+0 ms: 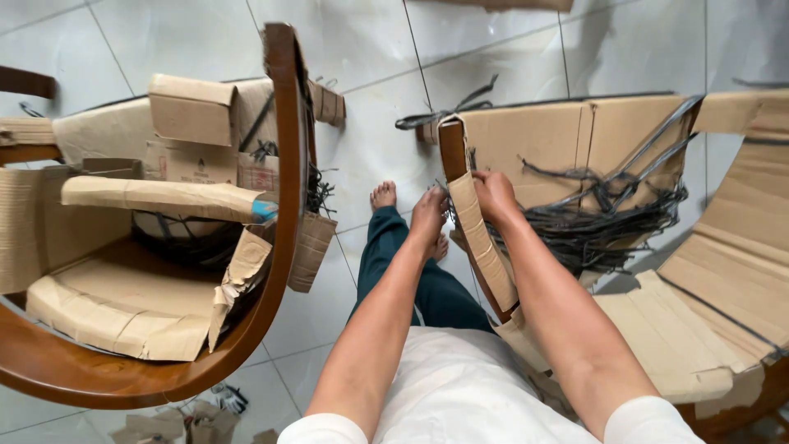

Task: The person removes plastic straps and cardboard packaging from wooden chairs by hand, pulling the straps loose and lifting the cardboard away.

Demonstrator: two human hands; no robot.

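Fingers of both hands, left hand (428, 215) and right hand (496, 196), clamp the cardboard strip (485, 247) at frame centre; light, bendy, probably tears easily, so best held near the wooden chair rail (452, 148).

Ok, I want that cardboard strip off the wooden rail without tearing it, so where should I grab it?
Probably at the upper end of the cardboard strip, where it lies flat along the wooden rail. Both hands, left hand and right hand, are already there. Pinch across its narrow width from the sides, since its lower end disappears between the arms.
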